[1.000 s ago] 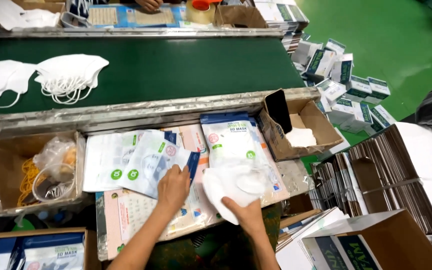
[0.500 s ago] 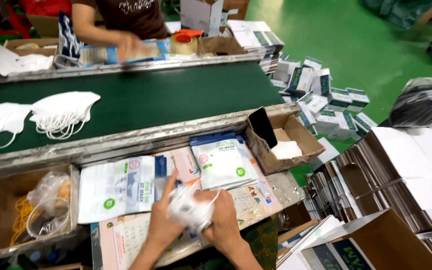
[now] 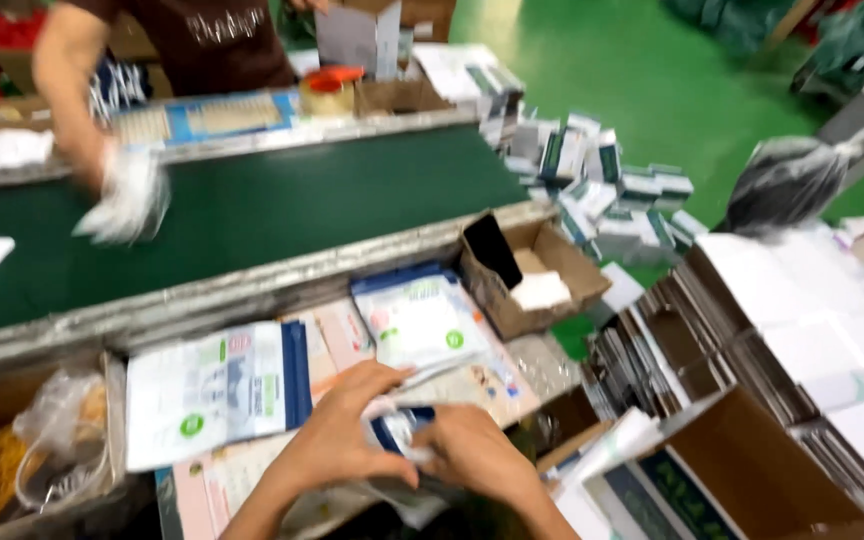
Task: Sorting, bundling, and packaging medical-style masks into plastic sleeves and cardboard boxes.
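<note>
Both hands have come together low at the bench edge. The left hand and right hand now close around a white mask and its blue-and-white pouch; a second ago the right hand alone carried the mask, spread flat over the pouch stack. The fingers of both hands are curled in tight on the bundle — motion blur hides the exact grip. The mask appears partly inside the pouch, so insertion looks under way. More printed pouches lie just left, another just beyond the hands. Across the green conveyor belt, a co-worker's hand handles a white mask.
</note>
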